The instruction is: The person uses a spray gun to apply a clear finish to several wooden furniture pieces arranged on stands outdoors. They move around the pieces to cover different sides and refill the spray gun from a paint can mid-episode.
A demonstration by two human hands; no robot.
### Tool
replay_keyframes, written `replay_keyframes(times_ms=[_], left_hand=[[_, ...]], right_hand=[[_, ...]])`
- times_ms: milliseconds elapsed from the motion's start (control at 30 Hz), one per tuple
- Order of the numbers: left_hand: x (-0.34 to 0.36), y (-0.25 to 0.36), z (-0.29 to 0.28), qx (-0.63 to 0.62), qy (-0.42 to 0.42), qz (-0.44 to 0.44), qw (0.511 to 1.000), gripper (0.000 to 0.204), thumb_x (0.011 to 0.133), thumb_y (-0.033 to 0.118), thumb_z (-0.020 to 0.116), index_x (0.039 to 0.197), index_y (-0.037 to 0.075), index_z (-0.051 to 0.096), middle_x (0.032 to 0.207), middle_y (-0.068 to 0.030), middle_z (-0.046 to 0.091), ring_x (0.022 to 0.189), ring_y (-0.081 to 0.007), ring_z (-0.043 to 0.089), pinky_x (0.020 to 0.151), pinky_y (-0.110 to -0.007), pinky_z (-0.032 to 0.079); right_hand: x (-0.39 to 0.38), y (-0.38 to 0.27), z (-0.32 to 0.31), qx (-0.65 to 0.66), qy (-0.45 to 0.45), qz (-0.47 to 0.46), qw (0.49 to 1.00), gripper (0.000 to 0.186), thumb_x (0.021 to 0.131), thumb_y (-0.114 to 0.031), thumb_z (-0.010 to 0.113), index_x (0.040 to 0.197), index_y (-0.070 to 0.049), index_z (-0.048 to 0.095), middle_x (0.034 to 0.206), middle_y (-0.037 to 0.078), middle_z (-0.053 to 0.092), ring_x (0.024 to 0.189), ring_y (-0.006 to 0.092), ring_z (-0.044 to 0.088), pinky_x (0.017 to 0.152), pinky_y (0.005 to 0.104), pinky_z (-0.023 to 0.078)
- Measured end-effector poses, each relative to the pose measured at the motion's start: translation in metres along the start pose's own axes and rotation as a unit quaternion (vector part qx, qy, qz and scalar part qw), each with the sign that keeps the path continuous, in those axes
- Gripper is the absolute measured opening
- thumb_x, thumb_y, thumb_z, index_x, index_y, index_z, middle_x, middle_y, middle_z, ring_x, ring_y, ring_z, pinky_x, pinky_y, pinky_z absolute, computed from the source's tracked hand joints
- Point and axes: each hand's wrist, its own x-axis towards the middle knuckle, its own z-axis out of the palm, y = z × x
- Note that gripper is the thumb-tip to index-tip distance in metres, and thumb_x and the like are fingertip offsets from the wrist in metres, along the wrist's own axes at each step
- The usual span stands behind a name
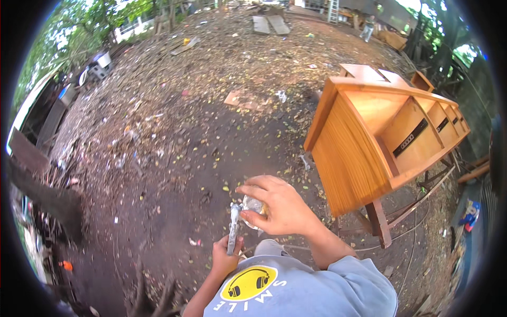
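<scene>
My left hand (226,255) is closed round the lower end of a silvery metal tool (233,232), which looks like a spray gun. Just right of the tool's upper end is a clear round cup (252,212). My right hand (279,205) reaches over this cup from the right, with thumb and fingers curved round it. Part of the cup is hidden under that hand. Whether cup and tool are joined, I cannot tell. Both hands are in front of my body, above the dark ground.
To my right, a varnished wooden cabinet (348,169) with open compartments rests on a stand (378,224). A thin hose or cable (414,240) lies beneath it. Dry leaves and litter cover the ground (158,158). A tree trunk (45,203) stands at left; boards (270,25) lie far ahead.
</scene>
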Motion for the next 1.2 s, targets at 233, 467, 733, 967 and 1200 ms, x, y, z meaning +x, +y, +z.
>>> replay_keyframes(times_ms=[233, 467, 733, 967, 1200], left_hand=[[0.172, 0.042, -0.069, 0.017, -0.078, -0.014, 0.997, 0.028, 0.093, 0.025, 0.072, 0.085, -0.002, 0.068, 0.066, 0.0011, 0.063, 0.063, -0.0047, 0.050, 0.056, -0.026, 0.041], [0.394, 0.038, -0.084, -0.012, -0.139, 0.016, 0.990, 0.025, 0.093, 0.022, 0.072, 0.088, -0.002, 0.069, 0.069, 0.0017, 0.063, 0.065, -0.0059, 0.053, 0.058, -0.025, 0.043], [0.621, 0.102, -0.079, -0.044, -0.200, 0.034, 0.978, 0.031, 0.093, 0.027, 0.073, 0.082, -0.001, 0.066, 0.065, 0.0015, 0.059, 0.058, -0.0054, 0.050, 0.052, -0.025, 0.038], [0.798, 0.148, -0.040, -0.060, -0.240, 0.043, 0.968, 0.028, 0.094, 0.025, 0.072, 0.085, -0.001, 0.066, 0.068, 0.0016, 0.060, 0.060, -0.0050, 0.050, 0.053, -0.025, 0.038], [1.028, 0.196, -0.009, -0.082, -0.263, -0.002, 0.961, 0.027, 0.094, 0.023, 0.072, 0.080, 0.001, 0.065, 0.065, 0.0029, 0.057, 0.057, -0.0041, 0.047, 0.050, -0.024, 0.035]], right_hand=[[0.154, 0.062, 0.013, 0.014, 0.027, -0.010, 1.000, 0.043, 0.083, -0.033, 0.072, 0.114, -0.003, 0.068, 0.109, 0.016, 0.065, 0.102, 0.0355, 0.062, 0.089, 0.0432, 0.051], [0.297, 0.186, 0.029, -0.007, 0.059, -0.015, 0.998, 0.042, 0.082, -0.033, 0.073, 0.112, -0.004, 0.068, 0.098, 0.014, 0.064, 0.095, 0.0340, 0.063, 0.082, 0.0441, 0.051], [0.473, 0.306, -0.012, -0.016, 0.032, 0.006, 0.999, 0.043, 0.080, -0.029, 0.075, 0.113, -0.005, 0.065, 0.098, 0.012, 0.062, 0.093, 0.0360, 0.062, 0.080, 0.0457, 0.051], [0.582, 0.426, -0.034, -0.017, 0.044, 0.059, 0.997, 0.049, 0.083, -0.032, 0.074, 0.123, -0.005, 0.064, 0.113, 0.015, 0.064, 0.107, 0.0374, 0.060, 0.093, 0.0455, 0.049], [0.713, 0.591, -0.063, 0.097, 0.270, 0.054, 0.956, 0.054, 0.092, -0.037, 0.067, 0.135, -0.005, 0.059, 0.133, 0.016, 0.060, 0.120, 0.0338, 0.059, 0.101, 0.0434, 0.046]])
